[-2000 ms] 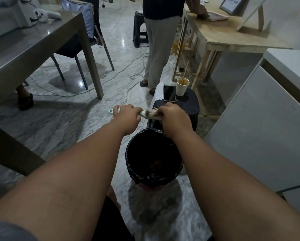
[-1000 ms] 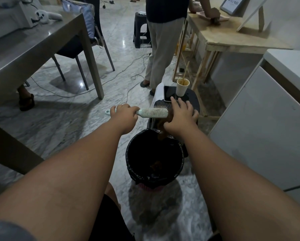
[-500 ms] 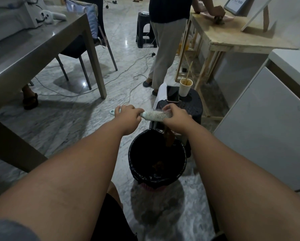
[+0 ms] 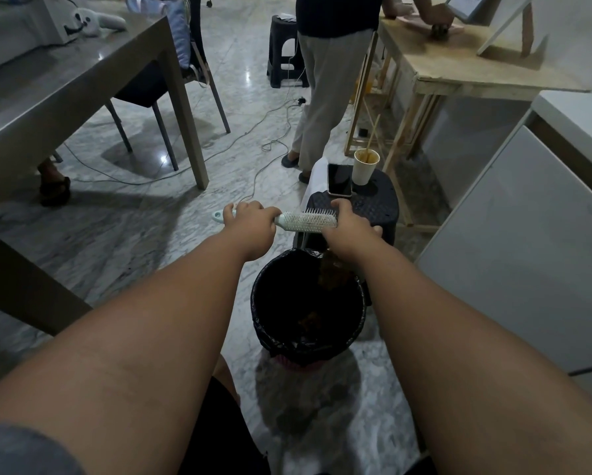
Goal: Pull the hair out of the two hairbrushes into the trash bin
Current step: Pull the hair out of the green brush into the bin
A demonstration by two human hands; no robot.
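My left hand (image 4: 253,222) grips the handle of a pale green hairbrush (image 4: 305,221), held level above the far rim of the trash bin (image 4: 263,323), bristles up. My right hand (image 4: 347,228) is closed at the brush's tip, and a brown clump of hair (image 4: 332,272) hangs from it down into the bin's mouth. The bin is lined with a black bag and has some brown hair at its bottom. A second hairbrush is not visible.
A black stool (image 4: 373,207) behind the bin carries a phone (image 4: 339,180), a paper cup (image 4: 365,166) and a white cloth (image 4: 317,180). A person (image 4: 325,80) stands at a wooden table (image 4: 459,70). A grey table (image 4: 82,84) is left, a white cabinet (image 4: 527,241) right, cables (image 4: 219,149) on the floor.
My right hand pulled the hair off the bristles toward the brush's tip; the bristles now show bare and the clump hangs below that hand over the bin. The left hand kept its grip.
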